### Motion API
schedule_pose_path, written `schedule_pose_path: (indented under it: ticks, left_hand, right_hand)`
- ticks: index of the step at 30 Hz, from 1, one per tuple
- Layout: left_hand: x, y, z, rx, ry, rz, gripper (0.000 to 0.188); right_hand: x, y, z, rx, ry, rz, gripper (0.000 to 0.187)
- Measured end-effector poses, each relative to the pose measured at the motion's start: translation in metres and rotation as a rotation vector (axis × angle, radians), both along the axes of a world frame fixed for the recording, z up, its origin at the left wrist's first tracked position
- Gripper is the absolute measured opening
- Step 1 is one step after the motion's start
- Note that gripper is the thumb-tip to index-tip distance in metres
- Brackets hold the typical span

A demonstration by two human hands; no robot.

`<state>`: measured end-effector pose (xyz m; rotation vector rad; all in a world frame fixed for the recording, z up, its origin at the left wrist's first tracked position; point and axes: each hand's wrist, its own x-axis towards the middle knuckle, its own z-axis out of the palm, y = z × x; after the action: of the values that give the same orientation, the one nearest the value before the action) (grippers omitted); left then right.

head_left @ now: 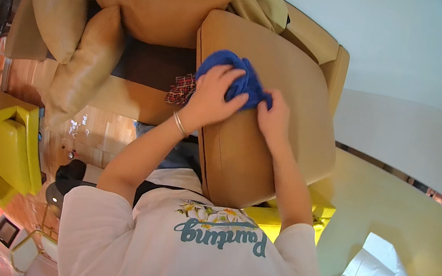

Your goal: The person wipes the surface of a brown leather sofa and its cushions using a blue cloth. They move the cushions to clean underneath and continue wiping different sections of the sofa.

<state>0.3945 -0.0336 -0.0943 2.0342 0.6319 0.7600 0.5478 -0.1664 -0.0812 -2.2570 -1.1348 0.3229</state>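
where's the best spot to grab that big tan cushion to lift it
Probably the tan cushion is best gripped by its two long side edges, from the near end by the person's body. It is a broad slab tilted up toward them; both hands sit on the blue cloth on top.

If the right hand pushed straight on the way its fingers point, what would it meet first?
The right hand already grips the blue cloth; pushed further, it would probably press into that cloth and the tan seat cushion beneath, though depth is unclear.

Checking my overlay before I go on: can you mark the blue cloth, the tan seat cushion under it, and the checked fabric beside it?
blue cloth (246, 80), head view, on the bunched middle between the hands.
tan seat cushion (294, 92), head view, on its bare top face.
checked fabric (181, 90), head view, on its visible red-checked patch.
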Motion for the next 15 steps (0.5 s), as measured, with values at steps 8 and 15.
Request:
schedule_pose_path:
  ticks: [8, 15]
  left_hand:
    - [-0.015, -0.008, 0.024, 0.008, 0.333, -0.397, 0.023]
    - [-0.016, -0.028, 0.029, 0.180, 0.350, -0.232, 0.036]
  right_hand:
    - [0.029, -0.044, 0.025, -0.163, -0.144, 0.158, 0.060]
    - [0.043, -0.004, -0.044, -0.230, -0.065, 0.397, 0.069]
